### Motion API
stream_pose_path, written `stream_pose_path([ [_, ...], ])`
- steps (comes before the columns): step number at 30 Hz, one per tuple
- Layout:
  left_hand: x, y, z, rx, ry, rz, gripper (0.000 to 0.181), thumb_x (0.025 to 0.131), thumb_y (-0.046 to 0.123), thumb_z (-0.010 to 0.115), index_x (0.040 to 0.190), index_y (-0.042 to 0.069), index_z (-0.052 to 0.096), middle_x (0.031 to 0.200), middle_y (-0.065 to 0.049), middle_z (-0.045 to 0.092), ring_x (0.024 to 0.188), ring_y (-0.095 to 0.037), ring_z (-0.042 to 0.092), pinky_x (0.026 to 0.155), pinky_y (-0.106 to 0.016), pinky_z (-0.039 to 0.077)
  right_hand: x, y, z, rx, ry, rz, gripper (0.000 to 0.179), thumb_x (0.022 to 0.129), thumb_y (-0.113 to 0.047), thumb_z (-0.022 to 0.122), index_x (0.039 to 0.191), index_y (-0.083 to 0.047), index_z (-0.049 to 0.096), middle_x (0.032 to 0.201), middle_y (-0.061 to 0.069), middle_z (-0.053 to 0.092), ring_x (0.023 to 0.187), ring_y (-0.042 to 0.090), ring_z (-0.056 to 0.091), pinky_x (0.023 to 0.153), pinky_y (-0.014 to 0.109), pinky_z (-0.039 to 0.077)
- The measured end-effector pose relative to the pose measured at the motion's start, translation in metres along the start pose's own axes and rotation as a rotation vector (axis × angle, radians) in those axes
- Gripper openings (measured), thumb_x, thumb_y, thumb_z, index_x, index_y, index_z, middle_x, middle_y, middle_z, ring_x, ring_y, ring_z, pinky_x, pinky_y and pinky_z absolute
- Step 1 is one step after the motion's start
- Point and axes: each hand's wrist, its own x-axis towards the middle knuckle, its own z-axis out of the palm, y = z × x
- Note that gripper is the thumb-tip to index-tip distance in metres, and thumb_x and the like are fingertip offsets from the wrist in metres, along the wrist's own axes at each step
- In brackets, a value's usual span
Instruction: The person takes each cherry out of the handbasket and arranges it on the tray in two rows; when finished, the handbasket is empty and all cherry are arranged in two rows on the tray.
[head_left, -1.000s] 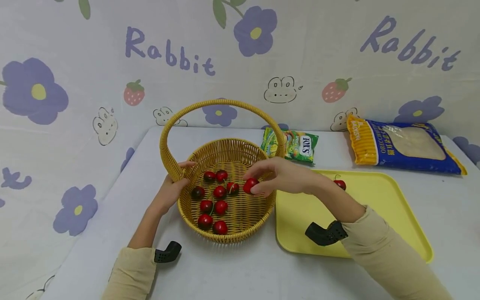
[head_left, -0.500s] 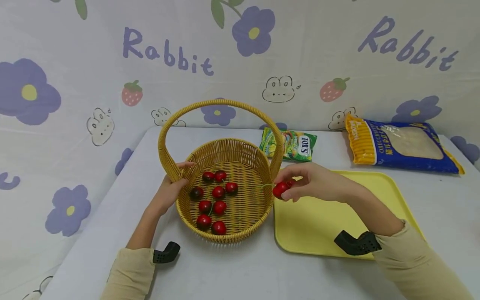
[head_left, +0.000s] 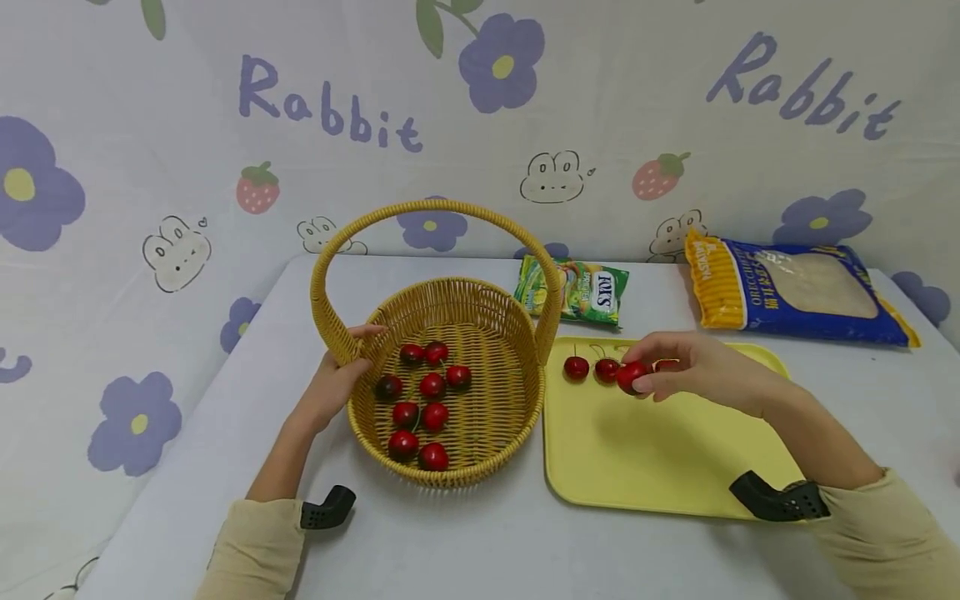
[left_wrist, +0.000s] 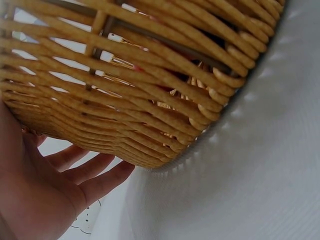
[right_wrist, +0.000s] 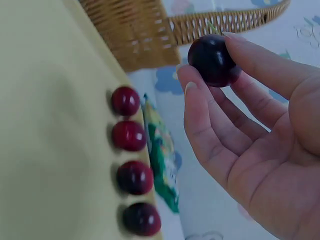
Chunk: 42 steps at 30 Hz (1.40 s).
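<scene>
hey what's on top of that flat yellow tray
On the tray, the right wrist view shows four round red cherries in a row along its far edge. In the head view, the right hand, holding another cherry above, and its forearm hide part of that row and tray.

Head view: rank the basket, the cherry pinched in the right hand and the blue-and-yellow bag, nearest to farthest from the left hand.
From the left hand:
1. Basket, held at its left side.
2. Cherry, in the right hand, over the tray.
3. Blue-and-yellow bag, far right, behind the tray.
</scene>
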Motion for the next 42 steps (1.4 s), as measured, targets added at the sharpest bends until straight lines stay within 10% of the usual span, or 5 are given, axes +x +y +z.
stream_pose_path([
  [13,-0.002,0.004,0.001,0.0,-0.008,-0.031,0.045,0.092,-0.004,0.04,0.137,0.001,0.042,0.147,-0.02,0.033,0.138,-0.036,0.024,0.105,-0.061,0.022,-0.029,0.06,-0.042,0.037,0.181,0.135,0.051,0.093,-0.022,0.062,0.13,0.009,0.045,0.122,0.023,0.051,0.095,0.028,0.064,0.081,0.033,0.053],
  [26,-0.002,0.004,0.002,-0.001,-0.01,-0.029,0.045,0.092,-0.005,0.039,0.137,0.001,0.041,0.148,-0.02,0.031,0.138,-0.037,0.022,0.104,-0.061,0.022,-0.025,0.089,-0.049,0.188,0.296,0.313,0.06,0.093,-0.024,0.062,0.134,0.012,0.039,0.101,0.004,0.062,0.082,0.01,0.064,0.076,0.028,0.053],
  [42,-0.002,0.004,0.002,0.003,-0.007,-0.031,0.045,0.092,-0.005,0.038,0.136,0.0,0.042,0.146,-0.021,0.034,0.137,-0.038,0.025,0.104,-0.061,0.022,-0.016,0.085,-0.041,0.142,0.348,0.351,0.058,0.092,-0.027,0.062,0.13,0.014,0.045,0.094,-0.003,0.066,0.078,0.007,0.064,0.072,0.028,0.054],
])
